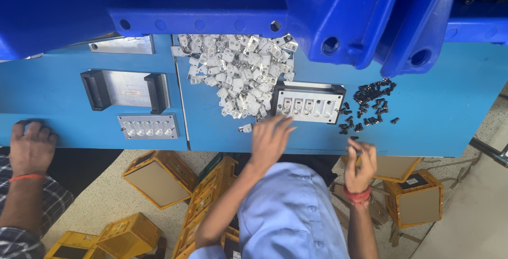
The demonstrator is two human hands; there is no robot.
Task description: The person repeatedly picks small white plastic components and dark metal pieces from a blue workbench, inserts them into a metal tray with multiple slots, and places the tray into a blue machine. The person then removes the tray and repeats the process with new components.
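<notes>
A flat blue work table (79, 100) filled the middle of the view, split by a thin seam, with large blue moulded plastic bins (338, 10) overhanging its far edge. The person's left hand (270, 140) lay over the near part of the table with its fingers spread and loosely extended, reaching toward a heap of small silvery stamped metal brackets (238, 71) and one stray bracket (245, 128) just beside the fingertips. The right hand (361, 161) hovered at the table's near edge, thumb and fingers drawn together in a pinch; whether it gripped anything could not be told. Near it lay a scatter of small black screws (370, 103). Between heap and screws sat a black-framed rectangular metal fixture (308, 102) with a row of pockets, touching the heap's edge.

Further left rested a grey metal plate with two black end blocks (126, 91), a small grey block with a row of round recesses (148, 126), and a plain metal plate (123, 44). Another person's hand (33, 148), wearing an orange wristband, rested on the table's near edge. Below, yellow plastic crates (159, 177) stood on a speckled pale floor (465, 216).
</notes>
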